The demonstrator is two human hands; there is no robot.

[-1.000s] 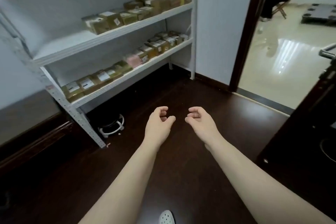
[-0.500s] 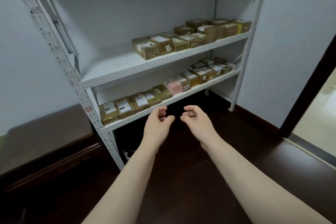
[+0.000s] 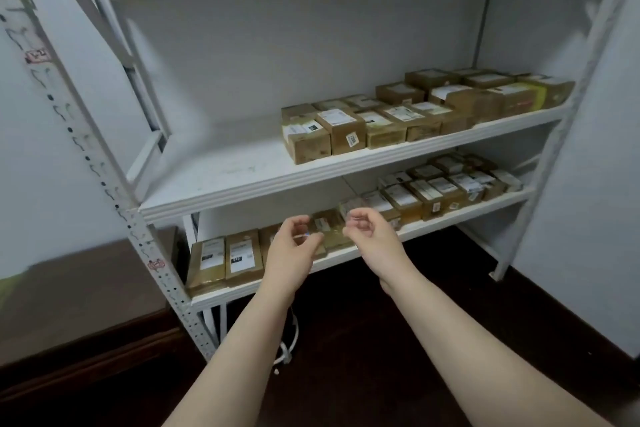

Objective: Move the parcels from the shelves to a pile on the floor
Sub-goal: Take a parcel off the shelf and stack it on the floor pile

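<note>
Near: left hand (image 3: 292, 250) and right hand (image 3: 372, 243), loosely curled, empty, side by side before the lower shelf (image 3: 450, 217) edge. Beyond: flat brown parcel (image 3: 329, 224) on that shelf, between both hands, about equally near each, long axis apparently front-to-back. Farthest: boxed parcels (image 3: 341, 130), upper shelf (image 3: 225, 170), above-right.

Bare left half of the middle shelf (image 3: 214, 170) — parcels (image 3: 349, 130) crowded along its right, lower shelf (image 3: 450, 217) full

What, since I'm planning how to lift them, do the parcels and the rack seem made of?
Parcels: brown cardboard by the look, matte, with white printed labels. Rack upright: probably white-painted metal, given its punched slots. Shelf board: white, matte; material unclear.
</note>
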